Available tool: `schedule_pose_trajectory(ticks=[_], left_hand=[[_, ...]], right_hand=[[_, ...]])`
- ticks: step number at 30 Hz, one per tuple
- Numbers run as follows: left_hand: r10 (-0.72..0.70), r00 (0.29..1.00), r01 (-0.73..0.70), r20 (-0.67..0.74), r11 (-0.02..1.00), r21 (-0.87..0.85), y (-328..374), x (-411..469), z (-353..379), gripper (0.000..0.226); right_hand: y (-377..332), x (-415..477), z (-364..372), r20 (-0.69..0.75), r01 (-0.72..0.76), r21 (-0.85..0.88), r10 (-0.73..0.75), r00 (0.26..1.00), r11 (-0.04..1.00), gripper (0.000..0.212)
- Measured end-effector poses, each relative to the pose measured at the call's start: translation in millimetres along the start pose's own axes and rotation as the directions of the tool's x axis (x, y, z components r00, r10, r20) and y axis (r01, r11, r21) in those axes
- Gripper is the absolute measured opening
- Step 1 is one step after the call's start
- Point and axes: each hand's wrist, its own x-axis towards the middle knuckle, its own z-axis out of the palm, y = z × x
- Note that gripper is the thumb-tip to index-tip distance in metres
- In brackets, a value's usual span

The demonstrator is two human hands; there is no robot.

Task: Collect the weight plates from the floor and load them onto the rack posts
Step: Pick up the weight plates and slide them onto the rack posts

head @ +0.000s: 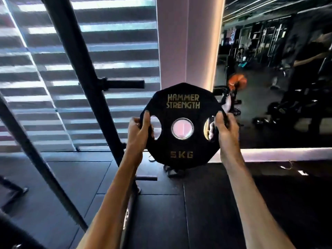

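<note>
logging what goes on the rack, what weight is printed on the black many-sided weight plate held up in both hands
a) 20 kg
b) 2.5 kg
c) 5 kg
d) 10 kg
c: gold lettering near the lower edge of the black many-sided weight plate reads 5 KG, below the HAMMER STRENGTH mark, while the left hand and right hand grip it through its side holes.

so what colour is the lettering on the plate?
Gold lettering on the black plate, clearest in the head view.
</note>
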Motion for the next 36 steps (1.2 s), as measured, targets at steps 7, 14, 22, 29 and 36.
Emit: schedule_pose_trajectory(ticks=[7, 14, 22, 29, 36], left_hand=[[0.048, 0.976, -0.041, -0.212, 0.998, 0.039, -32, 102, 38, 0.057], [0.086, 0.907, -0.043, -0.412, 0.993, 0.111, -55, 163, 73, 0.043], [0.190, 0.800, -0.123, -0.569, 0.980, 0.154, -83, 221, 77, 0.046], [0.296, 0.714, -0.172, -0.635, 0.953, 0.251, -87, 268, 73, 0.045], [0.377, 0.629, -0.177, -0.680, 0.921, 0.347, -83, 301, 81, 0.059]], right_hand=[[61, 134, 46, 0.185, -0.077, 0.074, 0.063, 0.981, 0.994, 0.017], [101, 239, 87, 0.411, -0.122, 0.130, 0.058, 0.910, 0.984, 0.021], [170, 304, 153, 0.569, -0.206, 0.216, 0.048, 0.821, 0.955, 0.019], [193, 347, 206, 0.650, -0.255, 0.292, 0.005, 0.760, 0.922, 0.022], [208, 387, 248, 0.733, -0.310, 0.354, -0.056, 0.678, 0.882, 0.022]])
